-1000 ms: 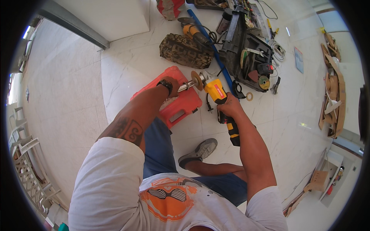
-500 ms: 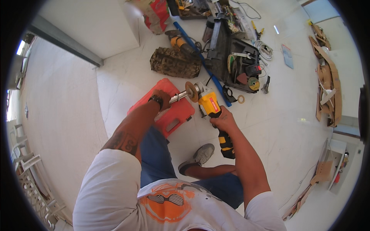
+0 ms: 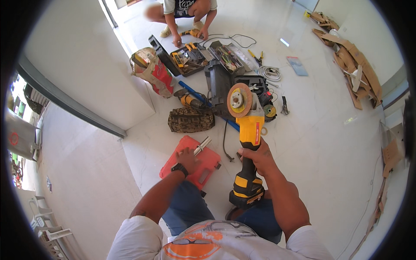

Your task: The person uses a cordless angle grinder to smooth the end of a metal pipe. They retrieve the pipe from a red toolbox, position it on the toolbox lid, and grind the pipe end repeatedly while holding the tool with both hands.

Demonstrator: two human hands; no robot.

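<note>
My right hand (image 3: 258,156) is closed round the grip of a yellow and black cordless angle grinder (image 3: 251,128). The grinder stands nearly upright, its worn brown disc (image 3: 239,100) at the top facing me and its battery (image 3: 247,193) at the bottom. My left hand (image 3: 188,161), slightly blurred and with a black watch at the wrist, is over a red plastic case (image 3: 209,160). A shiny metal tube (image 3: 203,146) sticks out between its fingers and thumb, low over the case. The tube's near end is hidden under the hand.
Beyond the case lie a camouflage bag (image 3: 190,120), a second grinder (image 3: 192,102), a blue pipe (image 3: 190,89) and open black toolboxes (image 3: 219,82). Another person's hands (image 3: 177,41) are at a yellow tool farther back. Flattened cardboard (image 3: 359,65) lies at the right.
The grinder has come away from the tube, risen and turned disc up. My left hand has lowered the tube toward the red case. The view has tilted up, showing another person crouching.
</note>
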